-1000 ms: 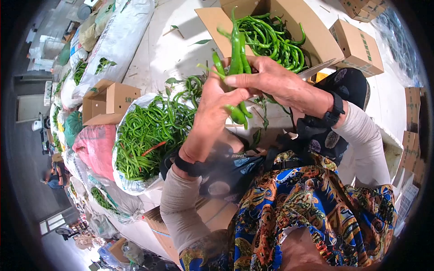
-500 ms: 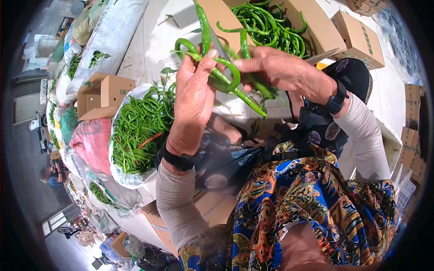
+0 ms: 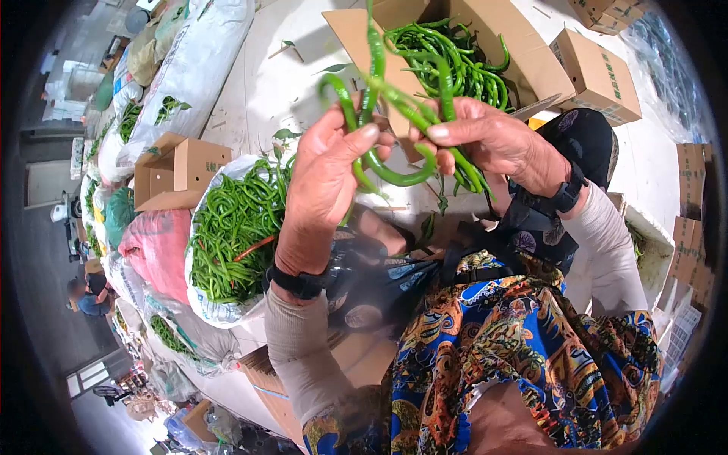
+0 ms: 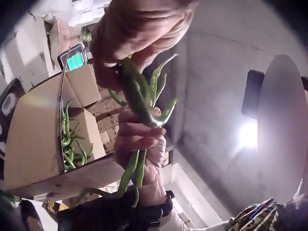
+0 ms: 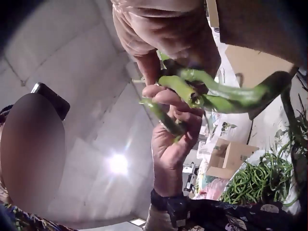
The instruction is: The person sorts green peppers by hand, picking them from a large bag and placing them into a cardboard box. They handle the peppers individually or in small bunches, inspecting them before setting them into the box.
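Long green peppers hang between the two hands in the head view. The left hand pinches some of them between thumb and fingers, one curling up and over its fingertips. Close by on the right, the right hand grips several more, their ends poking out above and below its fingers. In the left wrist view, peppers stretch from the near left hand to the right hand. A white sack full of green peppers lies left of the left hand.
An open cardboard box holding green peppers stands beyond the hands, a closed carton beside it. At the left are a small open box, a pink sack and a long white sack. A white bin stands at the right.
The hands, first together, moved apart; the right hand has since come back slightly toward the left. The peppers are spread between them and have shifted in both grips.
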`<state>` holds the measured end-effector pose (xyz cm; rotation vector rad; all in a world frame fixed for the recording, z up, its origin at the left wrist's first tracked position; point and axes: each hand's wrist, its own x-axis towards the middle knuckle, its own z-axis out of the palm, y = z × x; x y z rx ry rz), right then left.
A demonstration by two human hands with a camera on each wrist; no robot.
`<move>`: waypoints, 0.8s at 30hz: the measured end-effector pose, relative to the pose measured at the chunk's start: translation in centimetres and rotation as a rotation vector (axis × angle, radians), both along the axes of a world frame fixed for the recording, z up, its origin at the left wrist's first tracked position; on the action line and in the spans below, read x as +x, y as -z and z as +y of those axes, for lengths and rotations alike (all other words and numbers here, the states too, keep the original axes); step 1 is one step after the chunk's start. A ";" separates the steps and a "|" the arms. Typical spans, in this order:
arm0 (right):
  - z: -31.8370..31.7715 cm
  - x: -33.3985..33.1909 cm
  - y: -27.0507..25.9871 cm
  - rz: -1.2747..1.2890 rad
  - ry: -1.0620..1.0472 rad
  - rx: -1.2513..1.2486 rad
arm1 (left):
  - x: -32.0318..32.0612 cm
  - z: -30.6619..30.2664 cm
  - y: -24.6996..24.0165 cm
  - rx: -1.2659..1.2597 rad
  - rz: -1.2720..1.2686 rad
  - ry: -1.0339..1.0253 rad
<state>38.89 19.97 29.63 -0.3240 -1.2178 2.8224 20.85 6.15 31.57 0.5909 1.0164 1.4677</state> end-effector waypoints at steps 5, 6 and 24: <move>1.1 0.2 0.0 0.055 0.319 -0.036 | -1.5 -0.4 0.3 -0.006 0.178 -0.322; 1.1 0.2 -0.3 0.055 0.329 -0.030 | -1.3 -0.4 0.0 0.010 0.235 -0.378; -0.8 -3.1 0.0 -0.021 0.396 -0.076 | 3.2 0.9 -0.1 -0.026 1.212 -0.209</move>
